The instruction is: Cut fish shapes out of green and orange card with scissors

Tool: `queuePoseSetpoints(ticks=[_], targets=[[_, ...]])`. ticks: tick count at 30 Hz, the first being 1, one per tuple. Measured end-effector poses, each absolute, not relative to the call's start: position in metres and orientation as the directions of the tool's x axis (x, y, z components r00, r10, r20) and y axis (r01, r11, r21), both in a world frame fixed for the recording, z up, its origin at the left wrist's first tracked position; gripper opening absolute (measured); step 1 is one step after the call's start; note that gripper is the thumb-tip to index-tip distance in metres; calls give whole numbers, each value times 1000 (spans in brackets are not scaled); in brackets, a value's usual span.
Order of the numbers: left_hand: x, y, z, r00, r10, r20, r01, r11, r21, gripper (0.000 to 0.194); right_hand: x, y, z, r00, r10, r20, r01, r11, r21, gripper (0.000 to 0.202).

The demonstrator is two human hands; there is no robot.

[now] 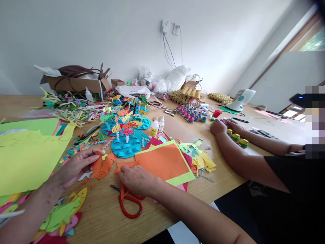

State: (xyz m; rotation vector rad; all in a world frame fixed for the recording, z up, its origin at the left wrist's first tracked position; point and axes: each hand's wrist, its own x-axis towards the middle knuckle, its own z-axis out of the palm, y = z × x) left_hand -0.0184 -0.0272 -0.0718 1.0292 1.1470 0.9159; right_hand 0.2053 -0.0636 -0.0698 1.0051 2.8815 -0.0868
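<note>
My left hand [82, 163] pinches an orange paper cutout [97, 164] between thumb and fingers. Beside it, another orange paper piece [109, 163] reaches toward the middle. My right hand [134, 179], fingers closed, grips an orange paper scrap [123, 191] that hangs beneath it. Partly under that hand lie red-handled scissors [130, 215], their blades pointing left. Right of the hand, an orange paper sheet [162, 162] rests on a light green one. Colourful paper fish cutouts [62, 213] are piled below my left forearm.
Blue bases [126, 145] with paper fish stand mid-table, with glue bottles [154, 127] behind. Yellow paper [27, 159] lies left, paper scraps [201, 159] right. A co-worker's hands [218, 128] work at the right near painted egg-carton pieces [235, 137]. A filled box [76, 86] stands by the wall.
</note>
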Motion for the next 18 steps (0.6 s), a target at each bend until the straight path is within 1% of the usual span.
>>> queuePoseSetpoints(ticks=[5, 11, 15, 18], targets=[[-17, -29, -71, 184, 941, -283, -44, 296, 954, 30, 208, -54, -65, -788, 600, -136, 610, 791, -44, 18], [-11, -33, -66, 184, 942, -280, -33, 291, 956, 25, 209, -44, -60, -810, 556, -187, 575, 815, -66, 16], [-10, -34, -64, 182, 944, -275, -25, 284, 959, 24, 214, -44, -58, -810, 565, -155, 579, 813, -64, 20], [-10, -35, -65, 192, 940, -281, -11, 289, 957, 25, 214, -46, -55, -834, 537, -126, 547, 836, -55, 22]])
